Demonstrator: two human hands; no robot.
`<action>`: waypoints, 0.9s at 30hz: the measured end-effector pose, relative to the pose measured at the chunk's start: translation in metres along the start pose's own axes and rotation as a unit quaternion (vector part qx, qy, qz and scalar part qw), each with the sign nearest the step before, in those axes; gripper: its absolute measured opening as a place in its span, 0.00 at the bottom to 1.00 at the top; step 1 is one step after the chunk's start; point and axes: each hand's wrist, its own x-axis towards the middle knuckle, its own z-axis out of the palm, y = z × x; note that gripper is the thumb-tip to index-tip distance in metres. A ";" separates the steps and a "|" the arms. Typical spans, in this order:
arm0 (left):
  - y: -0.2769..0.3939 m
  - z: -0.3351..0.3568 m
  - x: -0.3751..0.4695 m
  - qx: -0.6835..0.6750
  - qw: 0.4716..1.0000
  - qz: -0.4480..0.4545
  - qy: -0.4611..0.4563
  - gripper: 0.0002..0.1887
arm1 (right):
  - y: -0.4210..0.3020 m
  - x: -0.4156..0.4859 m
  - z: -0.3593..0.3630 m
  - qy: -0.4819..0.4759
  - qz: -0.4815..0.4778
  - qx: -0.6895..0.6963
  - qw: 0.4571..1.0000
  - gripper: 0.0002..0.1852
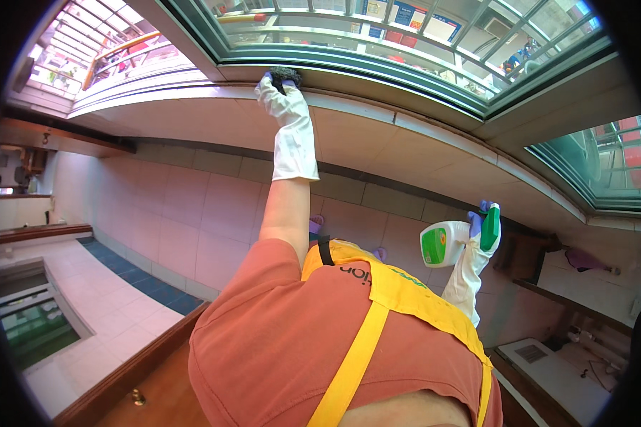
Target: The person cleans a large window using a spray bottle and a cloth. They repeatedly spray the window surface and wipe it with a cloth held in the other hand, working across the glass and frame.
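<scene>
My left hand (284,99), in a white rubber glove with purplish fingertips, grips a dark scrubbing pad (285,75). It presses the pad to the brown lower frame (347,83) of the window, just above the sill ledge (352,105). Lower down on the right, my right hand (479,228), gloved likewise, is wrapped around the neck of a white spray bottle (456,237) with a green trigger head and a green label. The bottle hangs tilted in front of the tiled wall, away from the glass.
Beyond the window pane (310,40) run metal security bars. At the upper left another window opening (133,64) lets in bright light. Pinkish tiles cover the floor (181,213). A wooden door (160,384) with a brass knob is at the lower left. A yellow apron (406,291) covers my front.
</scene>
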 end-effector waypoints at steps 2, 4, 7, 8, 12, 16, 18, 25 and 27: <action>0.015 0.010 -0.012 0.025 0.999 0.000 0.025 0.15 | 0.012 0.004 -0.011 0.001 -0.008 -0.010 1.000 0.20; 0.052 0.016 -0.047 -0.038 0.995 0.012 -0.089 0.14 | 0.013 0.004 -0.024 0.007 -0.010 -0.033 0.999 0.21; 0.130 0.033 -0.124 -0.174 0.948 -0.185 -0.193 0.08 | 0.008 0.012 -0.042 0.010 0.014 0.031 0.999 0.22; 0.137 0.034 -0.131 -0.170 0.960 0.049 -0.217 0.03 | 0.004 0.015 -0.047 0.001 -0.011 0.021 1.000 0.21; 0.120 0.029 -0.105 -0.081 0.930 0.259 -0.248 0.02 | 0.005 0.026 -0.066 0.006 -0.037 0.028 0.999 0.22; 0.060 0.009 -0.006 0.025 0.988 0.088 -0.121 0.05 | 0.025 0.035 -0.086 -0.029 -0.078 0.000 0.997 0.21; 0.042 -0.002 0.027 0.025 0.977 0.212 0.008 0.07 | 0.039 0.035 -0.095 -0.029 -0.042 0.021 0.999 0.21; 0.133 0.020 -0.062 0.012 0.925 0.351 -0.145 0.09 | 0.047 0.032 -0.089 -0.061 -0.011 0.016 0.998 0.22; 0.169 0.029 -0.100 -0.026 0.919 0.342 -0.193 0.11 | 0.037 0.037 -0.081 -0.059 0.005 0.023 0.998 0.23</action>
